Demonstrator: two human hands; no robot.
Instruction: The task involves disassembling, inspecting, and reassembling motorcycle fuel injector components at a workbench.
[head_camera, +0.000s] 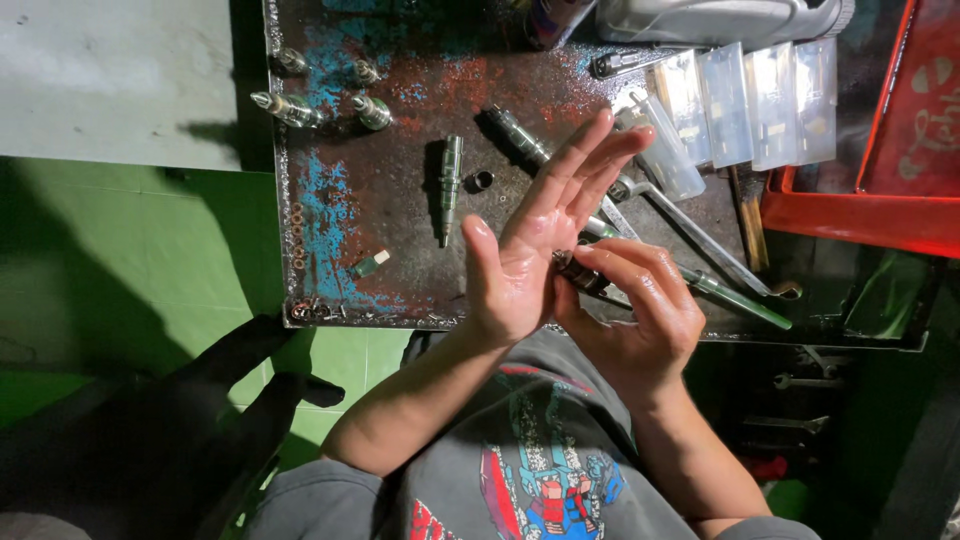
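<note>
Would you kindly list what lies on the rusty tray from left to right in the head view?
Small metal nozzles → upright metal injector body → small dark ring → left hand → clear plastic cases.

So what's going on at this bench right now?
A person is at a rusty metal worktop with both hands raised over it. The right hand pinches a small dark cylindrical part and presses it against the open palm of the left hand. Metal injector-like parts, a wrench and clear plastic cases lie on the worktop, with a red crate alongside.
</note>
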